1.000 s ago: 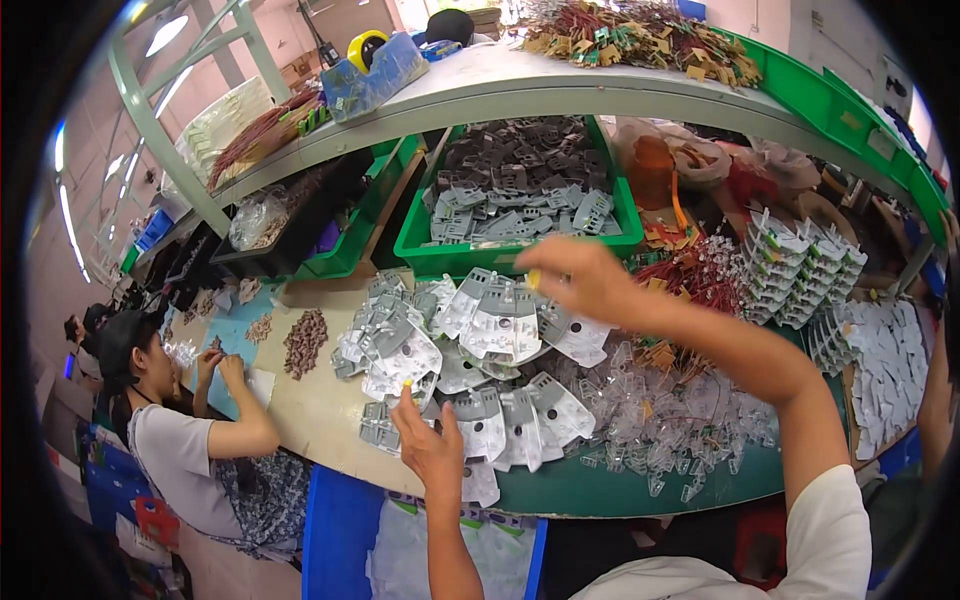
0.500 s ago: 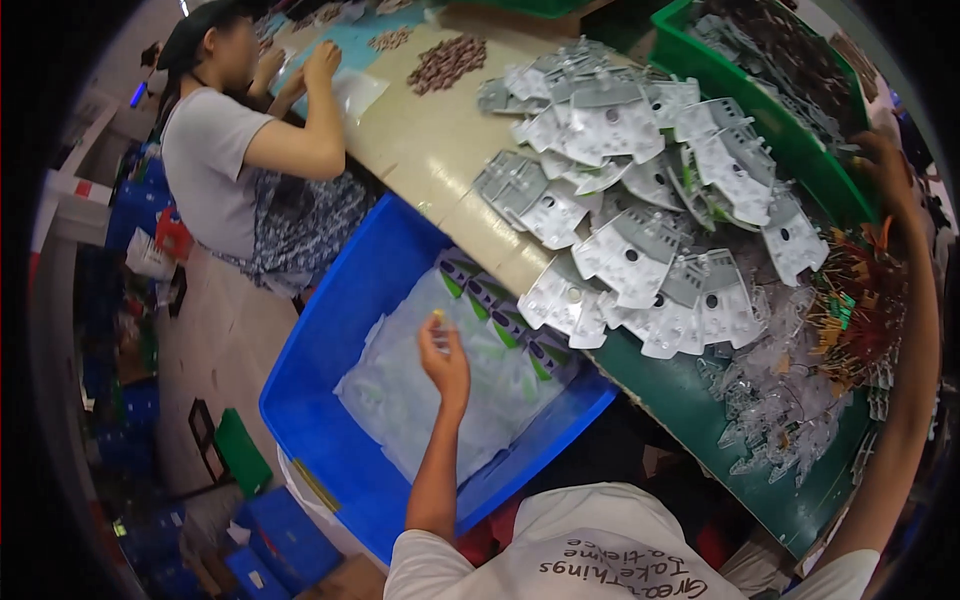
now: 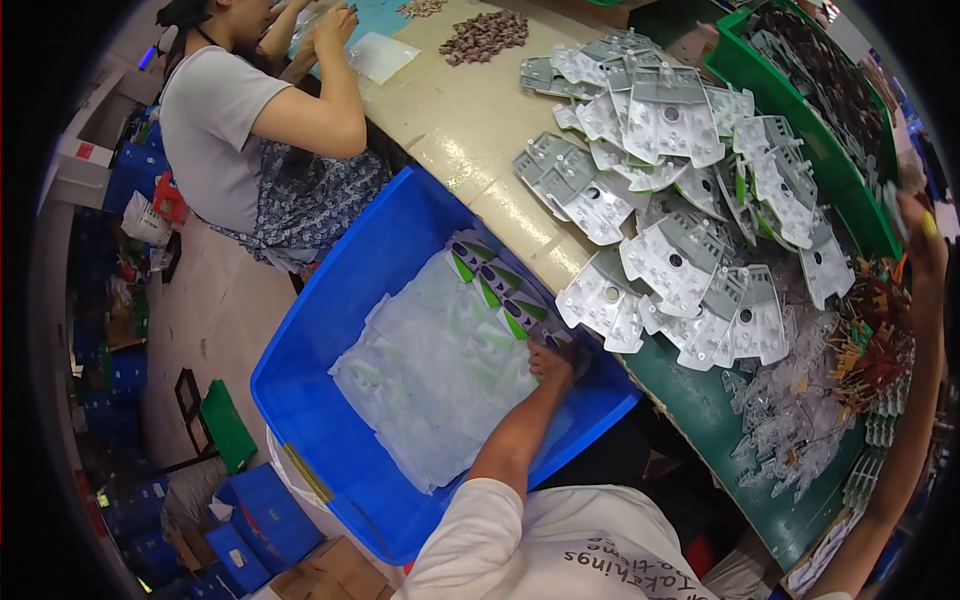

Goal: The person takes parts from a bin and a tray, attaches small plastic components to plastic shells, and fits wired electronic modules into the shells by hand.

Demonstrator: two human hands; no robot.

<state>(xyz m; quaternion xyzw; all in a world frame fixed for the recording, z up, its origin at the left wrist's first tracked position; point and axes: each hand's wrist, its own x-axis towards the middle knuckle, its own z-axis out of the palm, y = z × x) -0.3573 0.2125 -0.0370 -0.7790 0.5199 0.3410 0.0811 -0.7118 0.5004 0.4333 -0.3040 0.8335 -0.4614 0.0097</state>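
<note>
— Where do we find the left hand point(image 3: 550, 362)?

— We see it down inside the blue bin point(image 3: 330, 290), at the near end of a row of white, green and purple parts point(image 3: 505, 300); its fingers curl in against the last one, yet we cannot tell whether they are clamped on it.

— And the row itself?

— It runs along the bin's side next to the table point(image 3: 470, 185); a translucent white sheet point(image 3: 430, 370) spreads beside it, over much of the bin.

— What about the right hand point(image 3: 925, 245)?

— We have it at the far right, just beside the green crate point(image 3: 800, 142); a yellow band point(image 3: 929, 224) wraps one finger, and a blurred grey piece point(image 3: 893, 212) shows at the fingertips — whether the grip is tight on it, we cannot tell.

— What do we see between the hands?

— White-and-grey panels point(image 3: 660, 140), heaped and overlapping; clear plastic parts point(image 3: 790, 420) lie loose to their right, with red wires point(image 3: 885, 340) next to those.

— And farther off?

— Small brown pieces point(image 3: 485, 38) in a pile; a co-worker point(image 3: 225, 110) in a grey top is at the table's left — both arms bent.
</note>
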